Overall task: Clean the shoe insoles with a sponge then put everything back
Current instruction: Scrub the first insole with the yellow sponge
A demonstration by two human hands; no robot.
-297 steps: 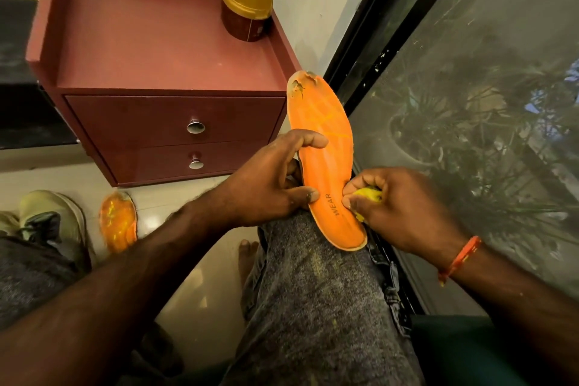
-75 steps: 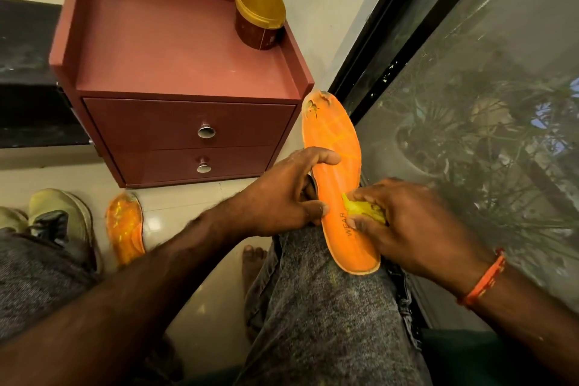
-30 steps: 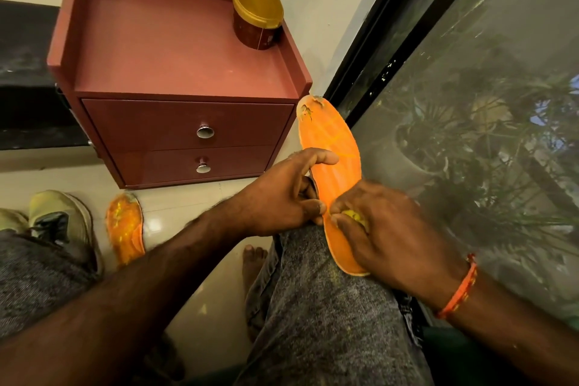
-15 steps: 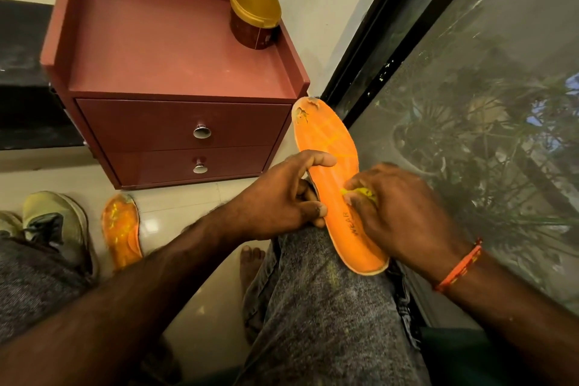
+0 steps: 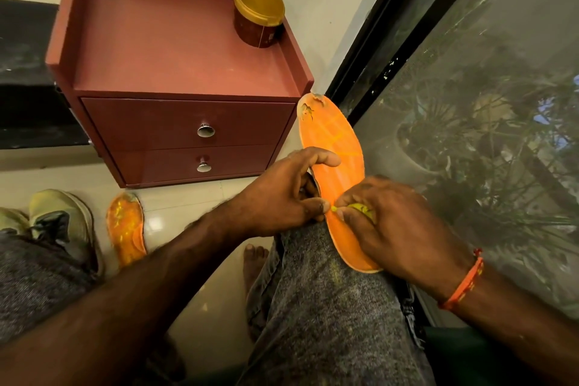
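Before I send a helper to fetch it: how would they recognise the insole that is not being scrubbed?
Start at the red two-drawer cabinet. On the pale floor at its lower left corner lies the second insole, beside the green shoe. No hand touches it, and its orange surface carries yellow blotches.

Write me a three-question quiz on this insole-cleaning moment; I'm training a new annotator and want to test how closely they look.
1. True or false: the jar with the gold lid stands on the floor beside the shoe.
2. Which hand holds the yellow sponge? A) left hand B) right hand C) neither
3. Fill in: the second insole lies on the ____.

Key
1. False: it stands on top of the red cabinet.
2. B: the right hand presses the sponge to the orange insole, while the left hand grips that insole's edge.
3. floor, between the shoe and the cabinet.
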